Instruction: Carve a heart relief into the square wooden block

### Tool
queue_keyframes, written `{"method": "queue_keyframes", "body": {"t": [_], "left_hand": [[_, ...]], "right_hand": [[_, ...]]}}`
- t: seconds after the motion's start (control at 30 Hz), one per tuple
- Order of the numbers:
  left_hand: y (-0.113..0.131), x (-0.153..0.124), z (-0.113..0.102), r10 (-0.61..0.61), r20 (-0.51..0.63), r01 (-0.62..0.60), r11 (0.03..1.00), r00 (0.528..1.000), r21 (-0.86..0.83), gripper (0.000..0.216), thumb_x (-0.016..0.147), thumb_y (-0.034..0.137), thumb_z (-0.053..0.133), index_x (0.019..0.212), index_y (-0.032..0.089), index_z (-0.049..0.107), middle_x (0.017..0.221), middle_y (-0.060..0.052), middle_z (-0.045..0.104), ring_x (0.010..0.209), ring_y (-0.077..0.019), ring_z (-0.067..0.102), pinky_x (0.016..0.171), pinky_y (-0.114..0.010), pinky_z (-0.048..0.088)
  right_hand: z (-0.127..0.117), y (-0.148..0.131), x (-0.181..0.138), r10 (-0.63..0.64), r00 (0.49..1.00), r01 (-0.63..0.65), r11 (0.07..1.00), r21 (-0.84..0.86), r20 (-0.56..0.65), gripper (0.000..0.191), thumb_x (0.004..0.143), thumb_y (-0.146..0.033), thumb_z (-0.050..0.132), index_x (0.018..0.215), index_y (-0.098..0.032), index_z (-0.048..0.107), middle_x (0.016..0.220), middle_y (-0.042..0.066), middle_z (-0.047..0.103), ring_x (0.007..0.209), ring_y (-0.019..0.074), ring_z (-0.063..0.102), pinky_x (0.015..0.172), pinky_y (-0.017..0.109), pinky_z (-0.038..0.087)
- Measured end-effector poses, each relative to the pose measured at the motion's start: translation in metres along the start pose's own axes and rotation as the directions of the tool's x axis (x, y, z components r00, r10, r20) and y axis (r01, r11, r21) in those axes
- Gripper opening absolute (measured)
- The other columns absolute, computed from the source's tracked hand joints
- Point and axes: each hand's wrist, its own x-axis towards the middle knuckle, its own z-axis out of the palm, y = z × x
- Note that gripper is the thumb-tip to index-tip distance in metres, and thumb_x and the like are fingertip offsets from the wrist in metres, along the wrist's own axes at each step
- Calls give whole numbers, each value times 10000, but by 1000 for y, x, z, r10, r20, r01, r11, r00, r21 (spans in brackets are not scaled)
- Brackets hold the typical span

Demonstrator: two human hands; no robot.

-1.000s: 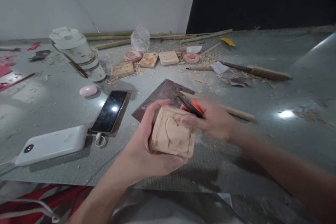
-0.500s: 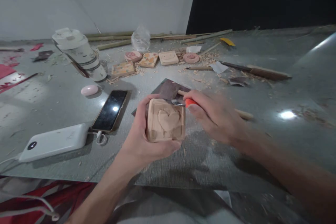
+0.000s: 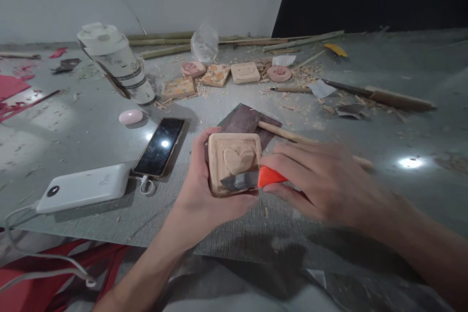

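My left hand (image 3: 208, 204) is closed around a square wooden block (image 3: 234, 142) with a raised heart carved inside a border, held above the table with the carved face toward me. My right hand (image 3: 314, 180) grips a knife with an orange handle (image 3: 269, 176). Its dark, pointed blade (image 3: 241, 181) lies across the lower part of the carved face, below the heart. Whether the edge is cutting in, I cannot tell. Beyond the block, a wooden stick (image 3: 280, 131) rests partly on dark sandpaper-like sheets (image 3: 239, 119); the right hand hides some of it.
A phone (image 3: 160, 147), a white power bank (image 3: 84, 188), a pink oval object (image 3: 130, 117) and a white cup (image 3: 117, 66) stand left. Several carved pieces (image 3: 245, 72) lie behind among shavings, near a clear plastic bag (image 3: 204, 44). A long tool (image 3: 398, 99) lies to the right.
My right hand has come down with the knife, from the block's upper right corner to across its lower face. My left hand keeps hold of the block. The head view has shifted slightly.
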Motion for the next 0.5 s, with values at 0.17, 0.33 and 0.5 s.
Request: {"method": "queue_keyframes", "body": {"t": [0.17, 0.33, 0.5], "left_hand": [[-6, 3, -10, 73, 47, -77, 993, 996, 86, 969, 695, 65, 940, 1444, 394, 422, 1290, 24, 718, 1089, -209, 758, 741, -212, 625], [-10, 4, -12, 125, 43, -129, 985, 991, 112, 968, 700, 15, 927, 1451, 378, 436, 1294, 10, 723, 1126, -193, 747, 755, -184, 602], [-8, 4, -9, 157, 47, -161, 981, 986, 110, 979, 680, 13, 958, 1434, 366, 441, 1242, 23, 717, 1097, -177, 742, 802, -194, 622]], "right_hand": [[-2, 0, 0, 11, 1000, -11, 1000, 19, 9, 351, 1103, -481, 515, 918, -274, 729, 877, 90, 718, 741, 266, 576, 686, 441, 451], [-2, -2, -2, -60, 998, 58, 997, -46, -31, 359, 1130, -432, 505, 910, -251, 725, 874, 94, 722, 718, 251, 581, 664, 427, 436], [-1, -5, -1, -150, 983, 135, 982, -134, -109, 360, 1154, -335, 486, 924, -197, 727, 837, 83, 721, 696, 220, 589, 636, 398, 437]]}}
